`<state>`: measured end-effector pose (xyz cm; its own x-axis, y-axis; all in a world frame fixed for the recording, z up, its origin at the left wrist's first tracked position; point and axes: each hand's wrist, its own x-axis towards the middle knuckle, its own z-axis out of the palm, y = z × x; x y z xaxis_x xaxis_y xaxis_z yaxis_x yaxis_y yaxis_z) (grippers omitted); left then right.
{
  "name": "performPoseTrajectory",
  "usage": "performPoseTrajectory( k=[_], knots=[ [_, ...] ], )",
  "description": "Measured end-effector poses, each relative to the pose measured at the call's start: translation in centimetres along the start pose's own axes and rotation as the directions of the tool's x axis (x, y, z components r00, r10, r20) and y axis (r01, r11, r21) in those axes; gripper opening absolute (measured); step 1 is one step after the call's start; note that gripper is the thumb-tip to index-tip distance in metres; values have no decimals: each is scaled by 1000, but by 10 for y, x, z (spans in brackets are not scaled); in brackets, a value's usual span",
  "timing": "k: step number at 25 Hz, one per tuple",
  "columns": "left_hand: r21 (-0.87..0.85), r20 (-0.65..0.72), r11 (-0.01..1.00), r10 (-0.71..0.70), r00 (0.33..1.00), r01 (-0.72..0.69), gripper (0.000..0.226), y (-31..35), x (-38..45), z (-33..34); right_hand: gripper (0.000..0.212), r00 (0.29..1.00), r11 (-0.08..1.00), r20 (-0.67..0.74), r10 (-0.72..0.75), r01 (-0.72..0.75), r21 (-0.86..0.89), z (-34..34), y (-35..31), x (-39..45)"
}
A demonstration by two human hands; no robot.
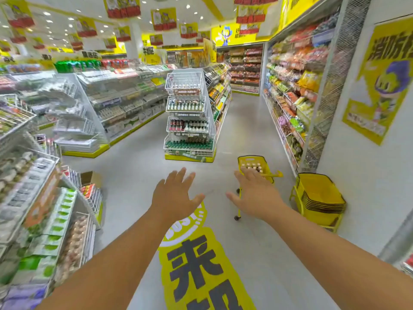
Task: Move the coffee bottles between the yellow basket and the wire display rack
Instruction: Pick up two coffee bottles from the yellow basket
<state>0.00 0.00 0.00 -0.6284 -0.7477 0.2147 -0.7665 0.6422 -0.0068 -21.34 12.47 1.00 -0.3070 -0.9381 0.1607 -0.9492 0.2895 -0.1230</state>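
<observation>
— Coffee bottles (252, 168) are sitting in the yellow basket (266, 163) on the floor, well apart from the wire display rack (188, 117).
— Are the hands holding anything?
— No. The left hand (175, 195) and right hand (256, 195) are spreading flat, holding nothing.
— Will they be tricky?
— Probably hard and smooth. I'm thinking grab each round its middle.

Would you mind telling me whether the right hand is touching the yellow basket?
Cannot tell: in the head view the right hand overlaps the yellow basket, hiding any gap.
</observation>
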Motion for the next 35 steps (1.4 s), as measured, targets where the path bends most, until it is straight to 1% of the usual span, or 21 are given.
performPoseTrajectory(
  k=[1,3,5,7,11,14,18,21,27,31,35],
  knots=[
    [6,3,1000,15,1000,-15,83,-2,26,8,81,1000,1000,-14,-10,10,-4,8,10,26],
    [8,-17,1000,-2,1000,2,84,-5,77,20,83,999,1000,-28,21,-21,-1,20,30,75],
    [5,-8,1000,-10,1000,10,87,-7,131,25,83,1000,1000,-2,22,-22,-3,25,46,124],
    [11,-30,1000,3,1000,-3,89,-7,183,33,83,1000,1000,3,17,-17,-14,29,65,176],
    [-2,-10,999,36,999,-37,80,-16,267,54,83,999,999,20,32,-32,-23,41,95,266],
    [9,2,999,51,999,-51,79,-33,328,73,83,998,999,45,42,-41,-28,58,105,327],
    [7,11,997,78,997,-79,79,-66,422,107,82,997,996,28,78,-77,-34,82,113,415],
    [-25,4,995,100,995,-100,79,-99,498,132,83,996,995,2,94,-94,-40,104,110,494],
    [-50,-13,988,147,989,-148,79,-184,648,148,80,989,989,-42,142,-144,-38,114,89,657],
    [-56,14,986,158,987,-157,79,-228,732,164,80,986,987,-52,156,-157,-30,129,79,746],
    [-83,21,983,164,986,-162,79,-256,801,186,80,985,986,-44,165,-166,-26,153,81,819]
  ],
)
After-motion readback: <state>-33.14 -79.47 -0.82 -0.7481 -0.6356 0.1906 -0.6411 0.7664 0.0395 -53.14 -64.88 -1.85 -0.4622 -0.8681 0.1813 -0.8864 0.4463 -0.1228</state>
